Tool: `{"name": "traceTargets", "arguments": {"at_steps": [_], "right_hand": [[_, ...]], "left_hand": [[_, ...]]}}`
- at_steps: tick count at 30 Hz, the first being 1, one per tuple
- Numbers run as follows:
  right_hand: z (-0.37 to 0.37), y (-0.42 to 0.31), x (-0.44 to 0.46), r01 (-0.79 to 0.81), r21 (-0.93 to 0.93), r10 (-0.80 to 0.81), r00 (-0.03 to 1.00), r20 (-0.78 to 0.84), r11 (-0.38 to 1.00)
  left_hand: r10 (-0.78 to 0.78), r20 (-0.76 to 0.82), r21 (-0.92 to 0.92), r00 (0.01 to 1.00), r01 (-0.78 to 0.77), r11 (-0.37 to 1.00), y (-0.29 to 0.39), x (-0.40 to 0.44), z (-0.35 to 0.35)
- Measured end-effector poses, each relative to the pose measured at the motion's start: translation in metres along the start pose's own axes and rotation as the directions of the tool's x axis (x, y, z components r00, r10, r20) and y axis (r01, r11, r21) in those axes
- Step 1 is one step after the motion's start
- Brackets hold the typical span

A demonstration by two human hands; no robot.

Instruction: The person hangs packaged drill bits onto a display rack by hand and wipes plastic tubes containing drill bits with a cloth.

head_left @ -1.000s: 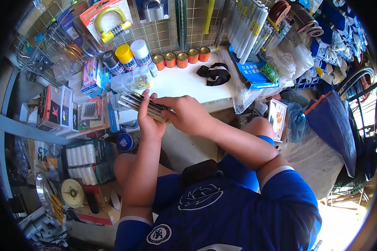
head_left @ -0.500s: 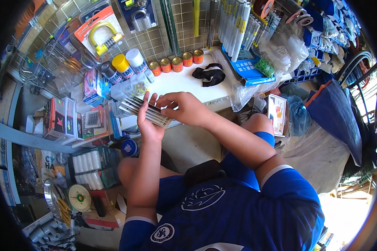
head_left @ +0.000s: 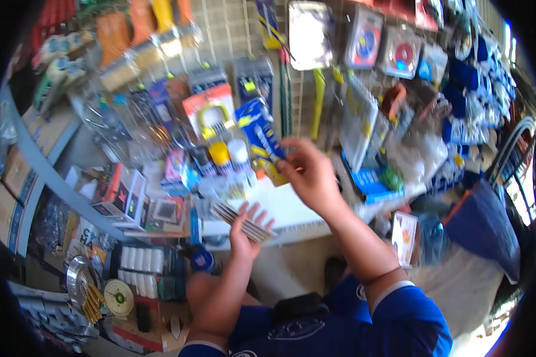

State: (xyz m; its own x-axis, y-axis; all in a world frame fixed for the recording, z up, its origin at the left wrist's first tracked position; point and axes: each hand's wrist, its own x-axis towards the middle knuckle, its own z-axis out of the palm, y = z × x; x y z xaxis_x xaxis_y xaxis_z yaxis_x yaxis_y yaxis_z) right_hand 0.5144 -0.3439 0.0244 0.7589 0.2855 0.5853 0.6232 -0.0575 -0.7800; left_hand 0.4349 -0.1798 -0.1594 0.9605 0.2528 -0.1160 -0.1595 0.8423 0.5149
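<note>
Well, your right hand (head_left: 312, 178) holds up a blue and yellow pack (head_left: 261, 138), with its grip pinched closed on the pack's lower right side. The pack is flat and tilted, up above the white table (head_left: 288, 209) and in front of the wire wall (head_left: 223, 38). It has big pale letters, but they are too blurry for you to read. Your fingers hide part of one edge. You can't tell if it touches anything behind it.

Your left hand (head_left: 246, 238) has a stack of thin packs (head_left: 242, 221), spread a little like cards. Some of its fingers poke up, but the grip is closed enough to hold the stack. You see mostly edges, so you can't read any words there.

A shiny yellow padlock (head_left: 216, 122) hangs in an orange and white pack with smeared words. Under it are a round can with a yellow top (head_left: 220, 157) and one with a white top (head_left: 239, 153). Low on your left, a bag (head_left: 83, 245) shows the letters "HA". Your blue shirt (head_left: 393, 327) is cut off at the bottom.
</note>
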Motion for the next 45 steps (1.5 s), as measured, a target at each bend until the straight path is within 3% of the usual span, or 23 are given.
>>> {"name": "traceTargets", "arguments": {"at_steps": [4, 8, 10, 13, 16, 17, 24, 29, 34, 36, 40, 45], "right_hand": [[-0.013, -0.067, 0.087, 0.337, 0.008, -0.334, 0.936, -0.106, 0.942], [-0.014, -0.079, 0.172, 0.418, -0.148, -0.442, 0.868, -0.225, 0.896], [-0.015, -0.077, 0.198, 0.341, -0.170, -0.375, 0.893, -0.248, 0.925], [-0.015, -0.073, 0.219, 0.345, -0.336, -0.443, 0.851, -0.283, 0.877], [-0.016, -0.067, 0.229, 0.367, -0.327, -0.459, 0.845, -0.273, 0.871], [-0.019, -0.066, 0.230, 0.301, -0.287, -0.375, 0.890, -0.258, 0.910], [-0.021, -0.060, 0.241, 0.306, -0.168, -0.339, 0.911, -0.234, 0.937], [-0.018, -0.066, 0.239, 0.247, -0.353, -0.340, 0.911, -0.233, 0.902], [-0.023, -0.071, 0.234, 0.208, 0.029, -0.200, 0.964, -0.175, 0.978], [-0.022, -0.077, 0.232, 0.129, 0.412, -0.085, 0.989, -0.123, 0.902], [-0.022, -0.075, 0.229, 0.081, 0.433, -0.040, 0.994, -0.102, 0.898], [-0.025, -0.052, 0.249, 0.055, 0.112, -0.045, 0.995, -0.091, 0.992]], "left_hand": [[-0.017, -0.071, -0.039, 0.997, 0.014, 0.999, -0.001, 0.003, -0.002], [-0.033, -0.114, -0.092, 0.993, 0.022, 0.996, 0.000, 0.005, -0.001], [-0.023, -0.116, -0.099, 0.993, 0.012, 0.995, 0.001, 0.005, -0.001], [-0.020, -0.118, -0.101, 0.993, 0.008, 0.995, 0.003, 0.003, 0.000], [-0.024, -0.119, -0.108, 0.993, 0.011, 0.994, 0.005, 0.001, 0.001], [-0.027, -0.122, -0.110, 0.992, 0.013, 0.994, 0.006, 0.000, 0.001], [-0.056, -0.130, -0.124, 0.990, 0.040, 0.991, 0.006, 0.003, 0.002], [-0.076, -0.096, -0.169, 0.993, 0.059, 0.984, 0.009, 0.006, 0.007], [-0.082, -0.091, -0.191, 0.992, 0.064, 0.979, 0.013, 0.007, 0.012], [-0.095, -0.098, -0.192, 0.991, 0.075, 0.979, 0.015, 0.006, 0.014], [-0.113, -0.105, -0.209, 0.988, 0.089, 0.974, 0.017, 0.004, 0.014], [-0.104, -0.127, -0.216, 0.986, 0.075, 0.974, 0.023, 0.000, 0.016]]}}
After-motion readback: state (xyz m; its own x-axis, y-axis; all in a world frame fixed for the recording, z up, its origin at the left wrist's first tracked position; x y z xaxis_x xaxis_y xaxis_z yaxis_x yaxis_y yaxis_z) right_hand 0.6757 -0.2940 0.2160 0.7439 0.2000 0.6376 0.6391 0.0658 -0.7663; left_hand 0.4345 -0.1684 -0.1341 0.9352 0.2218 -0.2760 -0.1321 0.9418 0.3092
